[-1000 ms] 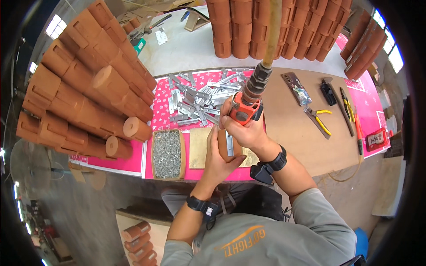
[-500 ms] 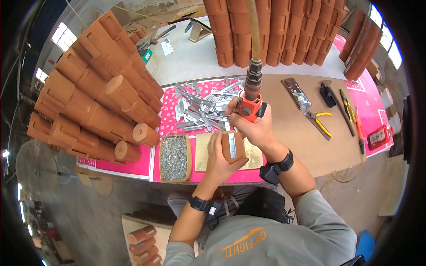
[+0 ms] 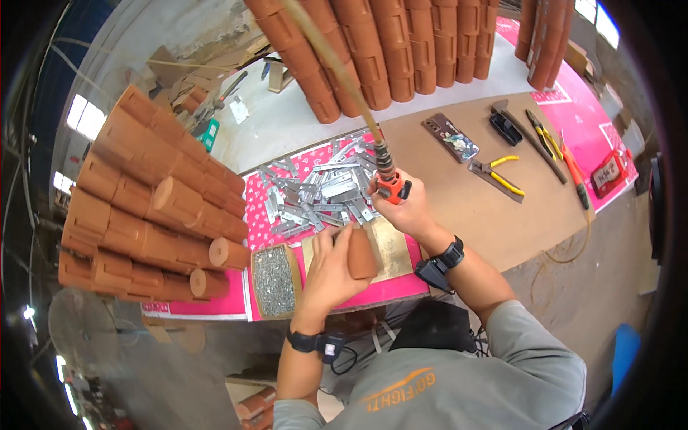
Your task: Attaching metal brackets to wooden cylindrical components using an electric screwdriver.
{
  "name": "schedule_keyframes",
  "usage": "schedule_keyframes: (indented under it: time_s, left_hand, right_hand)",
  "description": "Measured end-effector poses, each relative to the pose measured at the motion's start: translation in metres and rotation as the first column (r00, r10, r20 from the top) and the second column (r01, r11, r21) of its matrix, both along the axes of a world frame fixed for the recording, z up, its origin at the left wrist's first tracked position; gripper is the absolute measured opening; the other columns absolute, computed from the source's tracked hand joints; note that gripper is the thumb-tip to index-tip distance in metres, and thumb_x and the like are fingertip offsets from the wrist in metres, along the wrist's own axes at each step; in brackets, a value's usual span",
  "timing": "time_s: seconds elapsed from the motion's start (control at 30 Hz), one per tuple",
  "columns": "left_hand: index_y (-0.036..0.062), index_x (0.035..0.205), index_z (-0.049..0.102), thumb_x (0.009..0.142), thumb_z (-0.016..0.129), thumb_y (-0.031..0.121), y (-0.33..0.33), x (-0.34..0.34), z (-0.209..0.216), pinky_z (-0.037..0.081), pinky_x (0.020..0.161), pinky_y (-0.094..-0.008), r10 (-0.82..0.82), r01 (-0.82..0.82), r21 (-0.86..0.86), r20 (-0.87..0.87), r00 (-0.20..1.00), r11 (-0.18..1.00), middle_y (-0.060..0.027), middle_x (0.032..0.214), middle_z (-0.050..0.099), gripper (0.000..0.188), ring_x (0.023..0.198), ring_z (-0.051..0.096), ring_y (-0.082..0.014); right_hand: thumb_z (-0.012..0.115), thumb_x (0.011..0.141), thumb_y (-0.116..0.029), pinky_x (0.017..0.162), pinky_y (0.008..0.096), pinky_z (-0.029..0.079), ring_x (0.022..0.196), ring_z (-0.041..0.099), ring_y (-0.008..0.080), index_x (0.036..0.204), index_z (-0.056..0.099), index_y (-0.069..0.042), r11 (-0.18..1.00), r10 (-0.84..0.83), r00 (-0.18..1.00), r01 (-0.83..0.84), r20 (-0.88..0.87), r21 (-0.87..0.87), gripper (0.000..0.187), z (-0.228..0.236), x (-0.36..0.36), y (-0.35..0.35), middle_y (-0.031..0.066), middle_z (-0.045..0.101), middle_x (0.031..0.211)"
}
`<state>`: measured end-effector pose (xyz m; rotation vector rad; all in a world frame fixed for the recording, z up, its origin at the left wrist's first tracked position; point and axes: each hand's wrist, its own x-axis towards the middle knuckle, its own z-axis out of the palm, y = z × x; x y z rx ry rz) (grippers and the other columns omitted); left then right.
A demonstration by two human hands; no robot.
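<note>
My left hand [image 3: 331,269] grips a short terracotta-coloured cylinder block [image 3: 363,256], fingers over its far side; a plain curved face shows. The block is over a pale worn board [image 3: 393,247] at the table's near edge. Beyond it, my right hand [image 3: 408,208] is closed round an orange-red air screwdriver [image 3: 390,189], apart from the block. The tool's tip is hidden. A hose [image 3: 344,79] runs up from it. Beside my left hand stands a carton of small screws [image 3: 274,281]. A heap of metal strips [image 3: 330,183] lies past both hands.
Stacked terracotta-coloured cylinders [image 3: 143,208] rise at the left, with more columns [image 3: 387,50] at the back. On brown board lie a phone [image 3: 451,137], yellow-handled pliers [image 3: 496,176], a hammer [image 3: 530,136], yellow-black pliers [image 3: 545,135] and a red packet [image 3: 610,174].
The block has turned in my left hand; its metal strip no longer shows. My right hand and the screwdriver are farther from the block. The whole view has shifted.
</note>
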<state>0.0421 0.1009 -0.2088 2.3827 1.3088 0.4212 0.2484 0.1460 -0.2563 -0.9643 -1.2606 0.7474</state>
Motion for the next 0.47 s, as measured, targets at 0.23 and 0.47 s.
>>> schedule_keyframes:
  time_s: [0.23, 0.47]
  left_hand:
    - [0.0061, 0.151, 0.027, 0.060, 0.092, 0.008, 0.013, -0.042, -0.057, 0.026, 0.120, -0.0433, 0.146, 0.127, -0.429, 0.546, 0.825, 0.894, -0.0165, 0.148, 0.039, 0.112, 0.144, 0.032, -0.0287]
    - [0.0063, 0.156, 0.018, 0.062, 0.093, 0.009, 0.007, -0.047, -0.071, 0.018, 0.123, -0.0425, 0.157, 0.108, -0.439, 0.524, 0.837, 0.892, -0.0138, 0.157, 0.031, 0.120, 0.148, 0.027, -0.0290]
  right_hand:
    - [0.069, 0.076, 0.001, 0.071, 0.0276, 0.054, 0.076, 0.064, 0.0093, 0.096, 0.065, 0.000, 0.998, -0.044, 0.997, 0.040, 0.071, 0.049, 0.020, -0.002, -0.001, 0.002, 0.0040, 0.069, 0.083]
    - [0.072, 0.073, -0.003, 0.065, 0.0263, 0.051, 0.066, 0.060, 0.0089, 0.097, 0.067, -0.003, 0.991, -0.040, 0.997, 0.047, -0.065, 0.124, 0.025, -0.007, -0.003, 0.005, 0.0029, 0.066, 0.075]
